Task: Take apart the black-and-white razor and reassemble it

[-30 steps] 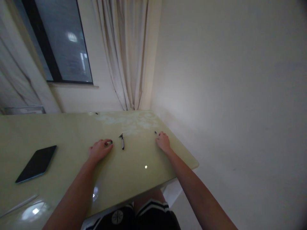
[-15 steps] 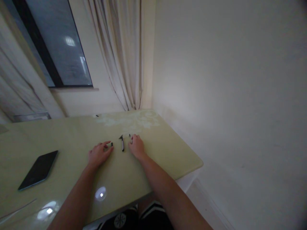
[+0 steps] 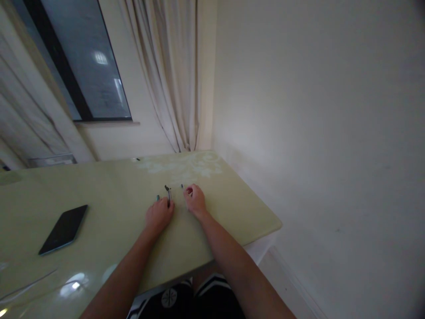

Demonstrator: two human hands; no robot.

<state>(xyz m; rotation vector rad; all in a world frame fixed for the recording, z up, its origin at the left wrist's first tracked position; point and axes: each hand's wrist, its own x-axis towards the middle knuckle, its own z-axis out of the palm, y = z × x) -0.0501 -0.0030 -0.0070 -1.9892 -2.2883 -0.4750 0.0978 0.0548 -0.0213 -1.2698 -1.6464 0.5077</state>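
My left hand (image 3: 160, 215) rests on the table, its fingers closed around the near end of a slim dark-and-silver piece (image 3: 169, 194). A small dark part (image 3: 166, 188) sits crosswise at that piece's far end. Just beyond the left knuckles stands or lies a short dark piece (image 3: 158, 197); which, I cannot tell. To the right, my right hand (image 3: 195, 200) has its thumb and fingers curled together in a pinch. A tiny dark-tipped piece (image 3: 182, 186) shows by its fingertips; whether they hold it is too small to make out.
A black tablet (image 3: 63, 229) lies on the left of the pale green-yellow table (image 3: 232, 212). A small dark item (image 3: 137, 159) is near the back edge. Thin cable-like strands (image 3: 29, 283) are at the lower left. A wall (image 3: 299, 133) borders the right side.
My left hand has moved right, from beside the short dark piece onto the slim dark-and-silver piece. My right hand has shifted slightly right. The view has turned a little.
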